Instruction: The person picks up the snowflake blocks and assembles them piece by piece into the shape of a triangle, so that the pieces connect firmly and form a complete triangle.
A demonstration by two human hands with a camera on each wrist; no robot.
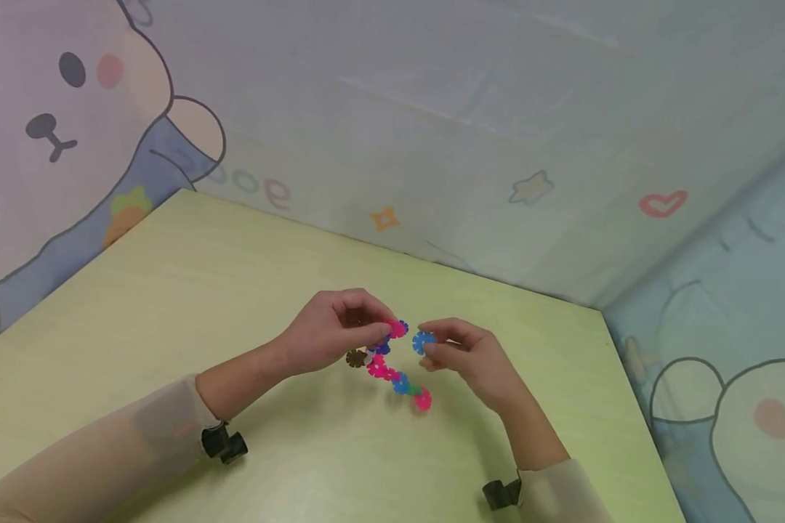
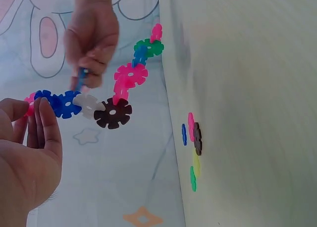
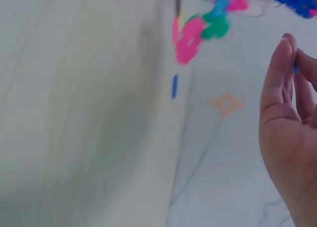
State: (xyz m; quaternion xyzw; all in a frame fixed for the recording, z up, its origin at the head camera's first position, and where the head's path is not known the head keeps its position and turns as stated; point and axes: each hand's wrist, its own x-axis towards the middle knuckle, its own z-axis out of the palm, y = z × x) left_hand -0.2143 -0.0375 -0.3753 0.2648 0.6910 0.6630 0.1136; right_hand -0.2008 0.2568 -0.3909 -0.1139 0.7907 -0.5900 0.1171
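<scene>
Chain of notched plastic discs (image 1: 377, 367) up in the air over the desk (image 1: 170, 290), and everything hangs on one small hold! Left hand (image 1: 330, 330) has its thumb and fingers closed together on the pink disc (image 1: 397, 329) at one end, with the rest trailing away unsupported. Across a narrow gap, the right hand (image 1: 467, 356) pinches a loose blue disc (image 1: 422, 343) between thumb and fingertips, well clear of any slot, not yet joined. So where's the danger? Look at the long tail: past the white disc (image 2: 89, 106) the line turns at the brown disc (image 2: 113, 113) and runs out to the green disc (image 2: 148, 47) and a last pink one. All that free length could swing if the left hand twists, and a shallow joint might well pop apart there. Push the blue disc in off-angle and its slot probably misses, the edges skid, and the disc flips out of that light pinch. Press too hard with only the end gripped, and the neighbouring joint may buckle instead. Anything dropped could land among the spare discs (image 2: 198, 139) lying on the desk, easily lost in similar colours. The safer play, I'd judge: left fingers close to the receiving disc, slots squared, then a gentle push.
</scene>
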